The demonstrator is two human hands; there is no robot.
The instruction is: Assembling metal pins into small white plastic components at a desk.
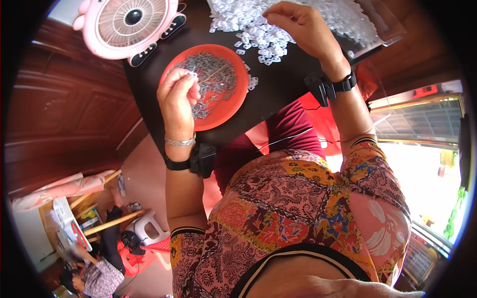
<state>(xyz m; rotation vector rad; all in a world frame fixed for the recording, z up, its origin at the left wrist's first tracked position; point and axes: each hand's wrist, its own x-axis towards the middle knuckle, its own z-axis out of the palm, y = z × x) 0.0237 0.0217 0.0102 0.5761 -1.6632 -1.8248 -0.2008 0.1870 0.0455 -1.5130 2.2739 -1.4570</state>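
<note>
Over the red plate (242, 94), my left hand (178, 94) is closed, with a small white plastic piece (192, 74) between its thumb and fingertips. Many small grey metal pins or nails (218, 82) lie heaped in the plate, and a thin yellowish stick (217, 72) rests across them. Farther right, my right hand (305, 30) hovers at the pile of small white plastic pieces (266, 42). Its thumb and forefinger are drawn together; whatever may be between them is too small to make out.
A pink fan (133, 18) stands at the far left of the dark table (278, 89). More white pieces fill a clear tray (392, 37) at the far right. Lower left, another person (102, 278) sits near a red plastic stool (133, 263).
</note>
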